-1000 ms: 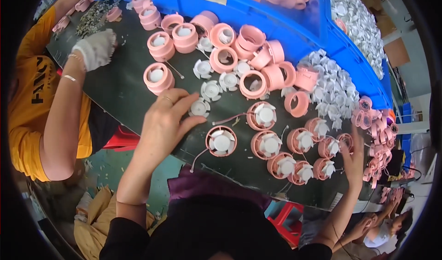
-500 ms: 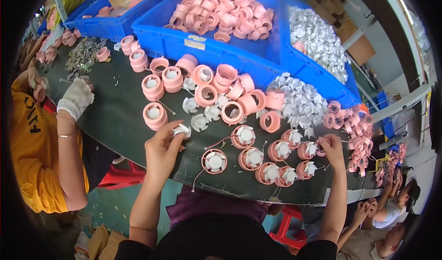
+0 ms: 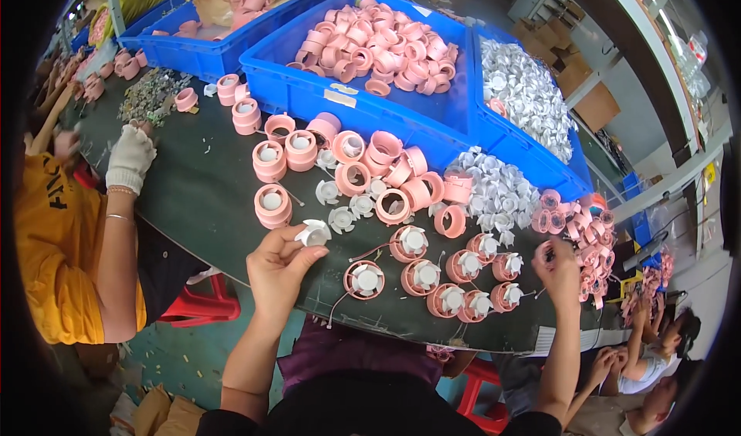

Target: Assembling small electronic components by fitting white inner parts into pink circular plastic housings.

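Between the thumb and fingers of my left hand [image 3: 276, 272] is a white fan impeller [image 3: 313, 234], its hub tilted up. My right hand [image 3: 562, 270], at the right of the table, is closed around a pink fan housing [image 3: 547, 255] with a dark centre, mostly hidden by the fingers. Between my hands stand several pink fan housings [image 3: 363, 291] fitted with white impellers, thin wires trailing from some. Loose white impellers [image 3: 341, 220] lie beyond my left hand, beside empty pink rings [image 3: 450, 221] and pink housings with white centres [image 3: 273, 207].
Blue bins behind hold pink rings [image 3: 378, 46] and white impellers [image 3: 521, 73]. A heap of white impellers [image 3: 498, 193] lies before them; pink housings [image 3: 590, 243] pile up at right. A co-worker's gloved hand [image 3: 131, 158] is at the left. The dark table's [image 3: 204, 227] near edge curves around me.
My left hand has turned the impeller further upward. My right hand has drawn the pink housing away from the group of fitted housings. The whole view has shifted slightly.
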Demonstrator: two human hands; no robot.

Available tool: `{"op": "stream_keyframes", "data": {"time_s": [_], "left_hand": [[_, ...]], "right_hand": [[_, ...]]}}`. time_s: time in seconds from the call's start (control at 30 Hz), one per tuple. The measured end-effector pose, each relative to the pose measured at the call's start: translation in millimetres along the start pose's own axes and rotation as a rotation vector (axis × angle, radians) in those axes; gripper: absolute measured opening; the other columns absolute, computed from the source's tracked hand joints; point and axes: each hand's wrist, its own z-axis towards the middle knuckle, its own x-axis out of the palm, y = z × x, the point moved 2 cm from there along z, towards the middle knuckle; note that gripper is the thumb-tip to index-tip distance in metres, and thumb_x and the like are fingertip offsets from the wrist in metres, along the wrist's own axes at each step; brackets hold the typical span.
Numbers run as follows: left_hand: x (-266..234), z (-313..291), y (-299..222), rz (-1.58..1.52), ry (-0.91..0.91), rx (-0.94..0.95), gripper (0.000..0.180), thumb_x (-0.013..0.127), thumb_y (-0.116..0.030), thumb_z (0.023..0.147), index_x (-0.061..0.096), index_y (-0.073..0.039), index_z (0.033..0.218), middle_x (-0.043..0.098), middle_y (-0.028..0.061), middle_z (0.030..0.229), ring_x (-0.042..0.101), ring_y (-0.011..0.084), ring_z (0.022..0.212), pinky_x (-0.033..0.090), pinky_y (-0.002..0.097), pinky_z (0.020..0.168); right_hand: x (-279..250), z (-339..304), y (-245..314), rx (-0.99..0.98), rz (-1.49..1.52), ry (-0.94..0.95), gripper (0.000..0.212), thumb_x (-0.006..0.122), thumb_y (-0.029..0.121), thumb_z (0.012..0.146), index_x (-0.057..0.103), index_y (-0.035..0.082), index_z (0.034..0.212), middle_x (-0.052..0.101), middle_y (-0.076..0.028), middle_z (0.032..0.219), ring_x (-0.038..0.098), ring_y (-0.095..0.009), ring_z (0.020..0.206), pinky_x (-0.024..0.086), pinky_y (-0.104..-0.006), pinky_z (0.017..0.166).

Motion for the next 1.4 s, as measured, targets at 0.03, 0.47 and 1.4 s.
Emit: {"op": "stream_keyframes", "data": {"time_s": [0.03, 0.47, 1.4], "left_hand": [[4.3, -2.8, -1.2, -0.009, 0.021, 0.006, 0.030, 0.068, 0.008, 0.077, 0.059, 0.006, 0.105, 0.067, 0.0137, 0.096, 0.065, 0.0144, 0.087, 0.052, 0.0266, 0.079], [42.0, -37.7, -32.4, 0.016, 0.181, 0.151, 0.035, 0.061, 0.004, 0.085, 0.056, 0.004, 0.120, 0.067, 0.0131, 0.102, 0.064, 0.0123, 0.090, 0.053, 0.0264, 0.078], [38.0, -48.3, -29.0, 0.282, 0.198, 0.374, 0.036, 0.060, 0.002, 0.083, 0.056, 0.006, 0.119, 0.067, 0.0187, 0.101, 0.069, 0.0219, 0.084, 0.053, 0.0274, 0.071]], "right_hand": [[-12.7, 6.9, 18.2, 0.110, 0.201, -0.052, 0.044, 0.072, 0.010, 0.070, 0.055, 0.001, 0.109, 0.060, -0.013, 0.098, 0.063, -0.026, 0.079, 0.050, -0.0342, 0.065], [16.4, 13.8, 240.1, -0.359, 1.306, 0.010, 0.061, 0.080, 0.007, 0.068, 0.048, 0.004, 0.120, 0.049, -0.017, 0.130, 0.061, -0.019, 0.097, 0.048, -0.0223, 0.057], [11.9, 6.9, 253.6, -0.544, 1.009, -0.233, 0.052, 0.080, 0.005, 0.066, 0.053, -0.003, 0.110, 0.057, -0.023, 0.116, 0.063, -0.032, 0.094, 0.053, -0.0354, 0.077]]}}
